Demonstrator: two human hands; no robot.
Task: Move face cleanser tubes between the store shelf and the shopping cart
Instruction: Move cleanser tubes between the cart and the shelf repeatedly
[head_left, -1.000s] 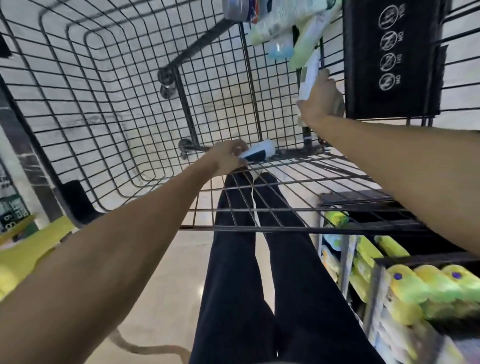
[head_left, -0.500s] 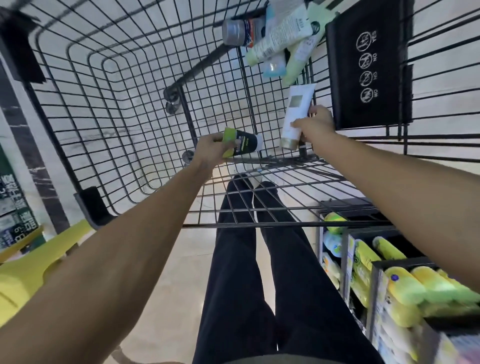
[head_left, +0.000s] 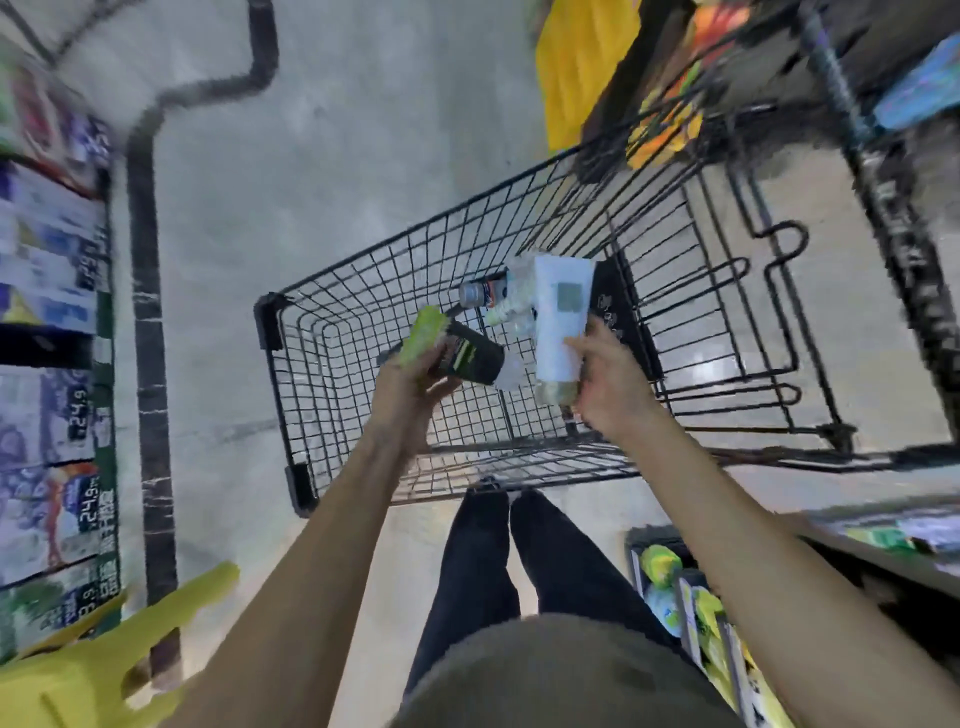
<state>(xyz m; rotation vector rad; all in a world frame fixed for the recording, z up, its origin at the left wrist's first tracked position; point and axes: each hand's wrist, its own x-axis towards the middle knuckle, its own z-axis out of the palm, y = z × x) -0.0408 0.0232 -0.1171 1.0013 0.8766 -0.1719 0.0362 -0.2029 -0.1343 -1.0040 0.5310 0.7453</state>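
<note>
Above the wire shopping cart (head_left: 363, 291), the left hand (head_left: 410, 395) grips a black-and-green tube (head_left: 457, 353) while the right hand (head_left: 608, 384) grips a white tube (head_left: 561, 322); more tubes (head_left: 498, 299) lie in the basket below, shelves (head_left: 52, 364) flanking both sides.

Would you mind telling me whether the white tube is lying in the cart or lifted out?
Lifted: the right hand grips the white tube above the cart, while other tubes lie inside.
</note>
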